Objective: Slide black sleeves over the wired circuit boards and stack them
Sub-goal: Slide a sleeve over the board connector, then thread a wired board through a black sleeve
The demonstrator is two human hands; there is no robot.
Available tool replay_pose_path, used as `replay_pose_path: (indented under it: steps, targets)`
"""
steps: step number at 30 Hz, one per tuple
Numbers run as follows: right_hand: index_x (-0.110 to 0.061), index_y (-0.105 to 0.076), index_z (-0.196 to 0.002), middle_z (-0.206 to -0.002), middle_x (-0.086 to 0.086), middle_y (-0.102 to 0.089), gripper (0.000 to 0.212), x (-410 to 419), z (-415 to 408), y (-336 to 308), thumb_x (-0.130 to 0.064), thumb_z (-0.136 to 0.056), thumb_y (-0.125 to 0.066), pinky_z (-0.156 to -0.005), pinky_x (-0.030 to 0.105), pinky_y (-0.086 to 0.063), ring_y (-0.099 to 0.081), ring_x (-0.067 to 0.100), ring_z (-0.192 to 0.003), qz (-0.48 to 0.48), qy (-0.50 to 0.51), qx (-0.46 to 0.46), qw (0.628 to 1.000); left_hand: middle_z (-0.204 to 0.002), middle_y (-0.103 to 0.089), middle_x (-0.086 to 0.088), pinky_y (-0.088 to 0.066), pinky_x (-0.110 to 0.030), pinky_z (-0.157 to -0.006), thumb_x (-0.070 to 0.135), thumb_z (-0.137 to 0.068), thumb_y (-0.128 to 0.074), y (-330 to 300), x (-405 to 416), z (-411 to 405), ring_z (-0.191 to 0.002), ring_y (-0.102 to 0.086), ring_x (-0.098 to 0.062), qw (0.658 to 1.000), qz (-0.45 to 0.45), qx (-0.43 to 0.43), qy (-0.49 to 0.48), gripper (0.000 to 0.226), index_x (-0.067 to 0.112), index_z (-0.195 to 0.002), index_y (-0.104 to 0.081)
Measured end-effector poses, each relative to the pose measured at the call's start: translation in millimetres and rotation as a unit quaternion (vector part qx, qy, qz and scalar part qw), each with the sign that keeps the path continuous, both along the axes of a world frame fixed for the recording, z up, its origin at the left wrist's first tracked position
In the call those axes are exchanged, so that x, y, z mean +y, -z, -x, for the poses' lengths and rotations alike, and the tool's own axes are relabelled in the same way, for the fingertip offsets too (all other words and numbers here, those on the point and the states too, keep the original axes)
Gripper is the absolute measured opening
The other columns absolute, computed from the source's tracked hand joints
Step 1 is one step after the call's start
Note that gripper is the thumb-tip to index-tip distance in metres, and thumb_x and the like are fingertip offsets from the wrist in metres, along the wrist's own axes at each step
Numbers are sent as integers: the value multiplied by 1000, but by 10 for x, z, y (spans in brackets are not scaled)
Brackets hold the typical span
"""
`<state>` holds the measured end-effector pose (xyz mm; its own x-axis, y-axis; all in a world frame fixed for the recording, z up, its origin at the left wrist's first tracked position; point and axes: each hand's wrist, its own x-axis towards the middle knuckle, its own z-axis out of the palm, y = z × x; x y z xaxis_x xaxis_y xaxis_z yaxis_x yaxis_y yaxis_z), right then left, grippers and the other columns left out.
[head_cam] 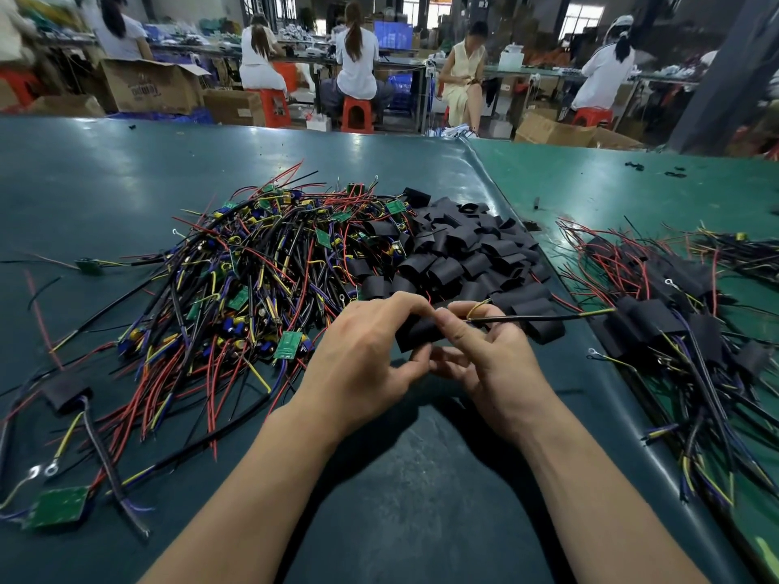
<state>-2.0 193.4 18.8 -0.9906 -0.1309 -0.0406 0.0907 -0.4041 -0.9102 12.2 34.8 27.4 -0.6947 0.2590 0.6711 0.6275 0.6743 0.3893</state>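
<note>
Both hands meet over the table [379,520]: left hand [362,356] grips a black sleeve [417,333], right hand [493,360] pinches its wires [539,317] (pointing toward three o'clock).

2 hands [362,351], 5 seated people [356,65], 3 piles, approx. 50+ sleeves [459,255]

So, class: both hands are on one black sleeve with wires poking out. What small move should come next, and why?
Probably pull the wires further right while the left hand holds the black sleeve steady. The right hand already pinches the wires where they leave the sleeve, and no board shows outside it, so seating looks nearly done before stacking.
</note>
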Motion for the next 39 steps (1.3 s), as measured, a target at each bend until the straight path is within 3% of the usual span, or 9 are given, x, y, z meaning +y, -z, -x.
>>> replay_pose_path:
  steps: [2,6,8,11,14,18,23,31,39]
  targets:
    - [-2,-57,-108,-81,16,-73,44,1,-20,-21,-18,-71,-76,-53,25,-56,-68,20,-59,-31,-13,-20,999,-96,-69,-1,-44,-30,-82,12,-75,-78,4,-8,12,-89,-56,-12,1000,1,13,-6,37,10,-110,-65]
    - [-5,-68,-78,-64,10,-70,8,41,-3,-54,-9,-84,-72,-50,21,-54,-64,16,-50,-72,118,16,990,-114,-67,0,-47,-36,-94,24,-80,-75,-1,-19,31,-107,-61,-17,998,-4,58,-31,39,10,-116,-66]
    - [-6,-65,-74,-60,5,-69,14,127,51,-90,-5,-87,-70,-50,20,-53,-63,14,-49,-29,231,42,972,-112,-67,1,-46,-37,-94,27,-84,-70,-8,-34,37,-106,-60,-20,994,-28,89,-59,34,10,-113,-66]
    - [-9,-62,-72,-63,2,-70,18,457,102,-158,-6,-88,-71,-56,20,-55,-65,10,-51,76,409,48,908,-103,-67,1,-47,-40,-87,25,-86,-66,-5,-65,50,-98,-60,-21,988,-49,107,-98,26,11,-107,-67]
    - [-1,-58,-80,-76,10,-68,16,750,112,-161,-5,-87,-72,-66,22,-58,-68,13,-59,204,484,-14,851,-99,-67,1,-46,-41,-84,28,-85,-64,8,-101,72,-96,-60,-24,983,-28,72,-164,24,13,-103,-67]
    - [-1,-60,-81,-57,3,-68,14,665,165,-70,-7,-92,-67,-58,19,-56,-66,10,-51,160,419,-44,893,-109,-64,-5,-40,-42,-84,31,-84,-66,61,-191,122,-104,-54,-32,953,11,-23,-301,26,16,-105,-68]
    - [-4,-65,-81,-57,1,-68,17,449,202,-1,-15,-93,-67,-49,18,-53,-63,10,-48,46,345,-15,937,-118,-62,-7,-35,-42,-87,38,-89,-58,100,-324,179,-109,-50,-31,901,112,-139,-396,33,17,-114,-65]
    - [-7,-67,-77,-59,1,-68,17,395,181,-1,-15,-92,-68,-46,19,-52,-62,11,-47,-11,311,15,950,-105,-64,-5,-37,-41,-83,38,-94,-56,110,-391,252,-104,-54,-29,883,104,-155,-432,27,19,-109,-68]
    - [-7,-67,-79,-58,2,-67,15,380,218,48,-13,-93,-67,-44,20,-50,-59,12,-45,-64,298,34,952,-97,-65,-6,-38,-41,-81,31,-92,-55,60,-372,221,-94,-57,-31,902,30,-111,-416,22,16,-96,-70]
